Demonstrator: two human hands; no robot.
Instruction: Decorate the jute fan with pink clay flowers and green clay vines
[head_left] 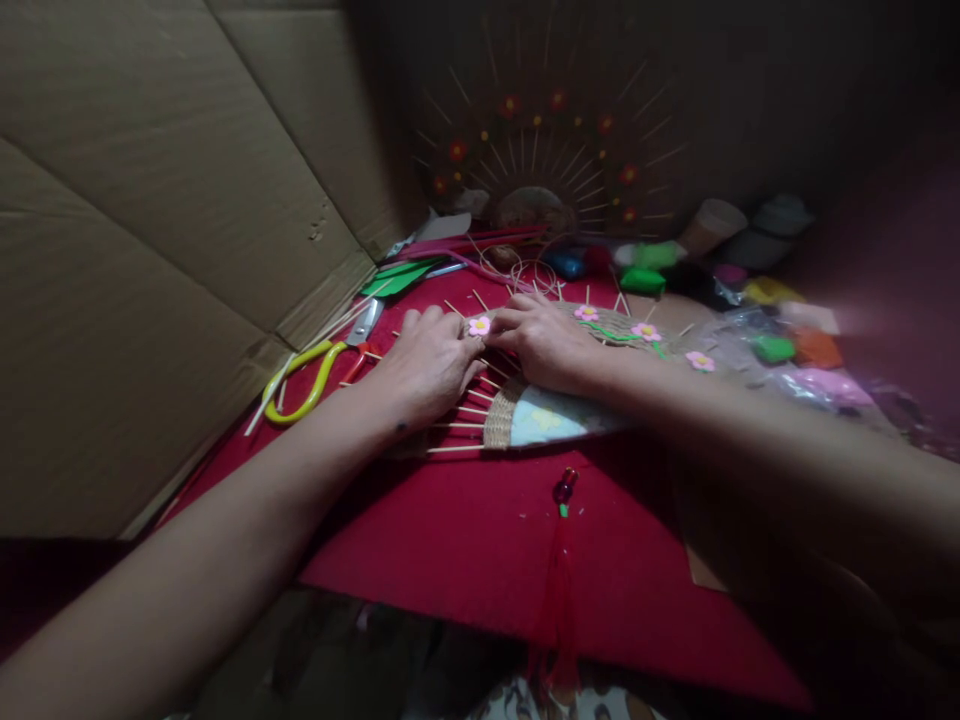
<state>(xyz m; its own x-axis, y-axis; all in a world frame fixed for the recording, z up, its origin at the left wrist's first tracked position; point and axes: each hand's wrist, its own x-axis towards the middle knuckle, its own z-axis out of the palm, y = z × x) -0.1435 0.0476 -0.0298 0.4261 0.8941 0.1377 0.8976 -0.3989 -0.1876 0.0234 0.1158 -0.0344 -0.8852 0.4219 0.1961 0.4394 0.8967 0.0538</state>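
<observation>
A half-round fan of thin sticks and woven cord (498,418) lies on a red surface, with a light blue panel (551,418) at its inner part. Pink clay flowers and a green vine run along its outer band. My left hand (433,362) is closed at the fan's left side, its fingertips beside a pink flower (479,327) with a yellow centre. On the other side of that flower, the bent fingers of my right hand (541,338) press together against the band. Whether either hand pinches the flower or the cord is too small to tell.
Yellow-handled scissors (319,382) lie at left beside a cardboard wall (150,250). A red tassel (559,590) hangs near the front edge. Behind are green paper (405,278), clay packets (643,281) and another flowered fan (540,150). Plastic bags (825,385) sit at right.
</observation>
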